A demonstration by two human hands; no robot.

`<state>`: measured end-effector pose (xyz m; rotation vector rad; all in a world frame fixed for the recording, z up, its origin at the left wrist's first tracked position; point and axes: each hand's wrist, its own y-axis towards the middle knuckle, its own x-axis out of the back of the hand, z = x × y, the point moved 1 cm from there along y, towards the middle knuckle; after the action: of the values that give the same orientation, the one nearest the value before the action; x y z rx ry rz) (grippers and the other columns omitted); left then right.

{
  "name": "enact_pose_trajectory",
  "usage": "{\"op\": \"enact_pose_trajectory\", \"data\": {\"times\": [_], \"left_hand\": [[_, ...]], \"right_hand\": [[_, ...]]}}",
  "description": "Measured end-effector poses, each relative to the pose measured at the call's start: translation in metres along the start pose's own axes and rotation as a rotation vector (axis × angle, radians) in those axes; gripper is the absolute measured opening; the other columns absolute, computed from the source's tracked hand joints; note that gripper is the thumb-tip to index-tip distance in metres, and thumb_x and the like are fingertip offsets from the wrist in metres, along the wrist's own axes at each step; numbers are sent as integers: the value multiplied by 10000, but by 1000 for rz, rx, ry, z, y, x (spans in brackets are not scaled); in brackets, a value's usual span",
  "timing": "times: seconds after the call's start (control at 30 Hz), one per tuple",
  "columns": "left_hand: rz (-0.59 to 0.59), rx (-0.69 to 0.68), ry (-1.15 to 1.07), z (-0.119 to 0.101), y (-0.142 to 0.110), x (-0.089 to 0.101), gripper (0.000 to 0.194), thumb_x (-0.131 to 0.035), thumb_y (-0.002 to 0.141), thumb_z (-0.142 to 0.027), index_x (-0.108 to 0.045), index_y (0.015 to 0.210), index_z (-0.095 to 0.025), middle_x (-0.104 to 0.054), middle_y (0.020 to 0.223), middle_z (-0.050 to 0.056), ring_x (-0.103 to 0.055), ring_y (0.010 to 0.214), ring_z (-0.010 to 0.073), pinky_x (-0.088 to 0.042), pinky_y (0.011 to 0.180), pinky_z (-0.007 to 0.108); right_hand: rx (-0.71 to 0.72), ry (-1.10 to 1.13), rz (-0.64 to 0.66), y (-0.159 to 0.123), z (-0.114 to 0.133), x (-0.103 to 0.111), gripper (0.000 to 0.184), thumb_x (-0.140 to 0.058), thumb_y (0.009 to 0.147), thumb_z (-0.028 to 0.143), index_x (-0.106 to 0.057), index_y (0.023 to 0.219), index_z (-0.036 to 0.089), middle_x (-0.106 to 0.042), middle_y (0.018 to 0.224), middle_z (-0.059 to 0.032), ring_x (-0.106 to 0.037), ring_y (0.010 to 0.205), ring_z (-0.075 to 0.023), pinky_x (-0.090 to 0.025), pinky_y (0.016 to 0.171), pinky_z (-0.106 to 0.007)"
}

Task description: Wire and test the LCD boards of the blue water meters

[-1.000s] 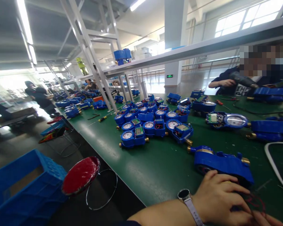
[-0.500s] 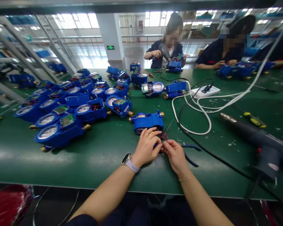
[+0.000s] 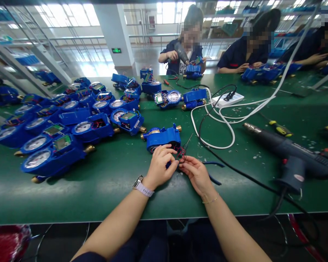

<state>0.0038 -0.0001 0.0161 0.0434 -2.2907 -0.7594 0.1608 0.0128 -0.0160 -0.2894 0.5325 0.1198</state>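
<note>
No word or number could be made out for certain: the green sign [image 3: 116,50] on the pillar [image 3: 113,27] carried pale symbols too small to read, and the white print [image 3: 182,68] on a co-worker's shirt was unclear. The heat gun [image 3: 278,147] bore blurred lettering [image 3: 303,148] along its body and an illegible oval label [image 3: 299,178] on its grip.

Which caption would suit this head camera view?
Left hand and right hand close together at thin wires by a blue meter.
</note>
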Motion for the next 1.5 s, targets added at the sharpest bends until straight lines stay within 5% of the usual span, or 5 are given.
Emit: {"op": "enact_pose_trajectory", "data": {"times": [0.1,1.0,1.5], "left_hand": [[26,19,54,-1,-1,-4,19,-595,833,-201,-581,828,-212,-646,1156,44,-466,1268,243,-282,1127,482],[50,39,53,-1,-1,-6,76,-602,856,-218,-654,908,-238,-643,1194,21,-414,1316,233,-226,1148,482],[28,124,-40,-4,1,-4,59,-670,826,-232,-663,768,-223,-679,1144,26,-440,1302,253,-258,1134,520]], "right_hand": [[22,-4,-10,0,-3,0,359,-879,535,246,-707,845,194,-702,830,-9,-649,726,-124,-536,723,-242],[54,-165,17,0,-11,1,392,-830,614,509,-721,787,174,-684,706,-26,-642,649,-155,-547,666,-294],[142,-318,74,-3,-9,0,247,-817,643,401,-714,732,196,-664,732,-8,-589,701,-154,-491,715,-288]]}}
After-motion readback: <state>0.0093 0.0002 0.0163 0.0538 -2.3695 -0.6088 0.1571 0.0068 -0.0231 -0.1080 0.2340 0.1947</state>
